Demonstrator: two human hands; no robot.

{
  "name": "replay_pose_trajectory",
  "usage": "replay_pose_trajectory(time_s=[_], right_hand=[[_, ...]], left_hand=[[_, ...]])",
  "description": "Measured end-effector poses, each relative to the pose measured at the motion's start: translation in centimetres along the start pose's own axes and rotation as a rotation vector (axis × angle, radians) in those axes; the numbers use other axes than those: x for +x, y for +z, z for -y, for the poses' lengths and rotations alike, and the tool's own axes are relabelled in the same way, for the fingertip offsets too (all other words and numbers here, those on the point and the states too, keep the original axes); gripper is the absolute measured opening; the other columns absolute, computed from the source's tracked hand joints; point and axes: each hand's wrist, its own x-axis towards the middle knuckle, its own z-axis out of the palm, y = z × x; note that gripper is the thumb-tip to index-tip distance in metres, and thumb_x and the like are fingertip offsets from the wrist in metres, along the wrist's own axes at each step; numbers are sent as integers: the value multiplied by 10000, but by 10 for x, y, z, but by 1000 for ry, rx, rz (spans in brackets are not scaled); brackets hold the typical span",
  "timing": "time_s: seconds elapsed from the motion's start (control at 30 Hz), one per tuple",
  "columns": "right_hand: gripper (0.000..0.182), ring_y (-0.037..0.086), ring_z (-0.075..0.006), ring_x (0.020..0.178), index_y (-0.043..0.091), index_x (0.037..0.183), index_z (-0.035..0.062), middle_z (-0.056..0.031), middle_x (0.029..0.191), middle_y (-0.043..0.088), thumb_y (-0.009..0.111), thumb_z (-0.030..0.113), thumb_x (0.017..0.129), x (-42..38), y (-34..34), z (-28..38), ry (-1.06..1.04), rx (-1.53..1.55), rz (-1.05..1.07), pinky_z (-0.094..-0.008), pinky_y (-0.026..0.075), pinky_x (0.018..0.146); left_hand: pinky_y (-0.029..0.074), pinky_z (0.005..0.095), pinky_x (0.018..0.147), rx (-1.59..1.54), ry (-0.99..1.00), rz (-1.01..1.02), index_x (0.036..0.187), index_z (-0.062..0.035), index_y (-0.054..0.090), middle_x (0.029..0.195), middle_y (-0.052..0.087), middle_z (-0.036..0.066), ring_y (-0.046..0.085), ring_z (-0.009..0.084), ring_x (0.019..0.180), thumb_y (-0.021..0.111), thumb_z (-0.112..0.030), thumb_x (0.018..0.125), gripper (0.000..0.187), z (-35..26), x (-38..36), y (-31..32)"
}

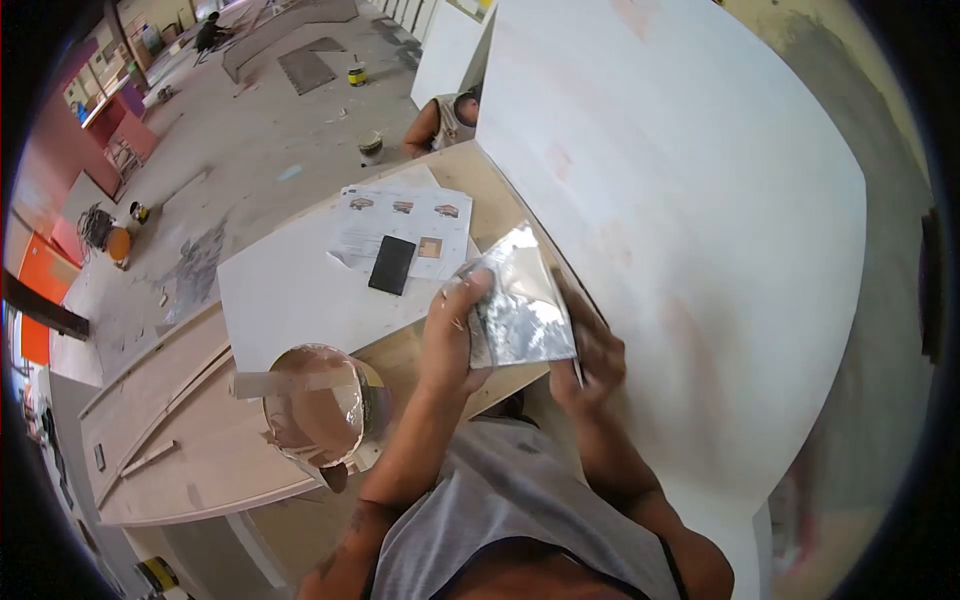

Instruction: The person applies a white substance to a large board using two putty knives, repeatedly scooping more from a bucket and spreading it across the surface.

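Note:
My left hand [452, 325] is closed on a shiny, squarish metal putty spreader [525, 325], thumb on top near its left edge. Pale paste coats the upper part of its face. My right hand [597, 350], slightly blurred, grips a second thin metal spreader [577, 370] at the right side of the first; this one shows nearly edge-on. Left of my forearm stands an open bucket [376, 395] of pinkish-brown filler [310, 415], with a flat strip [298, 383] across its top. Smears of filler mark my left fingers.
Papers [360, 225] with printed drawings and a dark phone-like slab [392, 265] lie on a white board [280, 290]. A large white panel [690, 200] rises close on my right. One person [440, 122] is behind the panel; another person [210, 35] crouches far off.

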Motion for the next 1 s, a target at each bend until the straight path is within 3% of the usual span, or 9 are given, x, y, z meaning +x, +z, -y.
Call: replay_pose_trajectory(time_s=[0.17, 0.33, 0.5, 0.63, 0.77, 0.8, 0.83, 0.9, 1.0], right_hand=[[357, 613, -295, 1179, 647, 1221, 36, -178, 1240, 643, 619, -18, 869, 6, -33, -22, 321, -211, 78, -370, 508, 986], [324, 536, -417, 1243, 659, 1197, 40, -300, 1284, 570, 647, 13, 874, -13, -18, 12, -153, 19, 22, -456, 391, 1087], [252, 614, -295, 1160, 647, 1161, -9, -206, 1281, 606, 589, 14, 918, -42, -46, -41, 381, -346, 268, -390, 475, 1001], [321, 631, -134, 603, 598, 1102, -66, -111, 728, 647, 541, 231, 995, -12, -36, 18, 945, 714, -1042, -251, 499, 524], [340, 564, -186, 487, 555, 1203, 0, -103, 748, 617, 486, 240, 972, -74, -63, -9, 674, 1902, 357, -344, 423, 373], [324, 565, -177, 550, 590, 1102, 2, -72, 719, 588, 498, 287, 978, -67, -51, 11, 913, 2024, 59, -333, 446, 444], [324, 565, -177, 550, 590, 1102, 2, -72, 719, 588, 498, 287, 978, -69, -49, 2, 910, 2021, 53, -333, 446, 444], [384, 582, -165, 661, 618, 1032, 3, -55, 785, 614, 511, 368, 985, -72, -45, -30, 952, 261, -329, -295, 476, 569], [327, 614, -161, 817, 623, 1039, -33, -89, 960, 660, 538, 281, 1000, -43, -36, -5, 706, 369, -940, -297, 493, 742]], left_hand=[[552, 318, 737, 189, 8, -7, 1136, 44, 564, 959, 643, 95, 659, 173, 807, 577, -194, 928, 316, 0, -6, 1], [545, 313, 742, -47, -186, 64, 1131, 35, 558, 975, 646, 89, 659, 174, 821, 590, -205, 919, 322, 12, -5, -3], [527, 294, 729, 171, -150, 58, 1122, 22, 562, 934, 624, 67, 631, 149, 805, 607, -214, 901, 326, 17, -19, -1], [563, 367, 790, -41, -277, 76, 1138, 23, 569, 975, 666, 115, 681, 217, 853, 600, -254, 896, 369, 29, -7, -20], [561, 364, 768, -66, -293, 77, 1139, 31, 578, 968, 664, 111, 677, 213, 848, 596, -245, 917, 355, 30, -15, 4], [528, 314, 754, 121, -236, 114, 1113, 24, 592, 959, 652, 78, 644, 164, 841, 592, -251, 923, 335, 36, -17, 4], [485, 287, 774, 382, -159, 140, 1097, 16, 606, 938, 633, 45, 597, 134, 852, 592, -266, 928, 329, 39, -25, 5], [463, 290, 805, 573, -196, 241, 1114, 15, 601, 954, 618, 39, 574, 134, 870, 590, -271, 933, 339, 38, -41, 9], [472, 308, 842, 426, -190, 167, 1167, 12, 586, 989, 632, 49, 601, 159, 883, 617, -285, 918, 389, 51, -39, 1]])
